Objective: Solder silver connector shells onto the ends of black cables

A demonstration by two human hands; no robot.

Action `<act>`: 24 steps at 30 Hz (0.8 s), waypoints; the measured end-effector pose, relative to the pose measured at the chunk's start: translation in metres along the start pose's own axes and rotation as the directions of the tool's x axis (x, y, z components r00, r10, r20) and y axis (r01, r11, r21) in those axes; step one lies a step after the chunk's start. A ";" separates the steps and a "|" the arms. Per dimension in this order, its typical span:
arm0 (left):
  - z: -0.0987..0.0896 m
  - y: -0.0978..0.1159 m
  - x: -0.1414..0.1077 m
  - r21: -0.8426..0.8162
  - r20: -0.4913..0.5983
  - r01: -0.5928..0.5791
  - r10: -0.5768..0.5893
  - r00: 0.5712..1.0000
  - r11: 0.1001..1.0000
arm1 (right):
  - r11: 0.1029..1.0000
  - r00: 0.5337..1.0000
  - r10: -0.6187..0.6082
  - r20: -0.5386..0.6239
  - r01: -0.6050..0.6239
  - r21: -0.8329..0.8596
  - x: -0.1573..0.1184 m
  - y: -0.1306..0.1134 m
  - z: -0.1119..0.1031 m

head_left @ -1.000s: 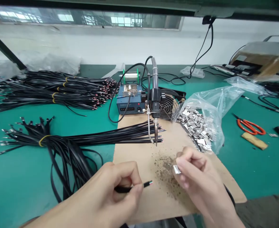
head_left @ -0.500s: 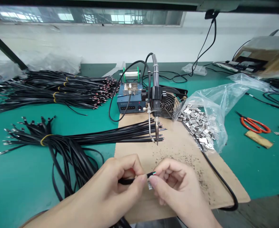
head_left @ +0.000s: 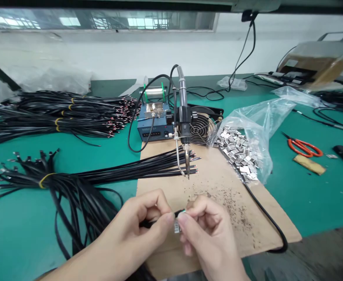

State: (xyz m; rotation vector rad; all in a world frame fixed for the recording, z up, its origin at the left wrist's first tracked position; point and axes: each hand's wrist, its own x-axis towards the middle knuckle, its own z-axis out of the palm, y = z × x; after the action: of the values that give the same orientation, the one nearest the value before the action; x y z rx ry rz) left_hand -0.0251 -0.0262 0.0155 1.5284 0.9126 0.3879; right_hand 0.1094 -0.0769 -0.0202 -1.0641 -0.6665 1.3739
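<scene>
My left hand [head_left: 144, 222] is closed round a flat black cable [head_left: 178, 213], thumb and forefinger pinching it near its end. Green and white show at the stripped tip, where the thumb and forefinger of my right hand [head_left: 208, 224] pinch the wire ends. Just below the cable, between the hands, a small silvery metal connector [head_left: 176, 227] peeks out; which fingers support it is hidden. Both hands are over the brown cardboard [head_left: 165, 191], in front of a soldering iron [head_left: 187, 158] held tip down in a stand.
Behind stand a blue soldering station [head_left: 152, 130], a solder spool [head_left: 154, 91] and a fan [head_left: 200, 128]. Bundled black cables [head_left: 80, 191] lie left. A plastic bag [head_left: 263, 136] holds metal connectors [head_left: 238, 150]. Orange-handled scissors [head_left: 304, 148] and a yellow sponge [head_left: 308, 164] lie right.
The right thumb and forefinger have closed further over the coloured wire ends, hiding more of them. More of the metal connector shows below. The whole view has shifted slightly.
</scene>
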 end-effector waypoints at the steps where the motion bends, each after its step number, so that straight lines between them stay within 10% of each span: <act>1: -0.001 0.001 0.000 0.025 -0.011 0.008 -0.007 1.000 1.000 | 1.000 1.000 -0.005 -0.004 0.005 -0.028 0.001 0.000 -0.003; 10: -0.021 0.000 0.043 0.396 -0.040 0.034 -0.020 0.999 0.918 | 0.878 0.981 0.143 0.128 -0.066 -0.474 0.045 -0.042 -0.061; 24: -0.018 -0.014 0.065 0.325 -0.082 -0.053 0.084 0.993 0.944 | 0.943 0.928 0.287 0.239 -0.230 -0.241 0.085 -0.026 -0.057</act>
State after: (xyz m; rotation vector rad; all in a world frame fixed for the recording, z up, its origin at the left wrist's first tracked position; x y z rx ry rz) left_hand -0.0011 0.0323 -0.0110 1.8589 1.0370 0.3767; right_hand 0.1827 -0.0029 -0.0375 -1.1727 -0.9114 1.7299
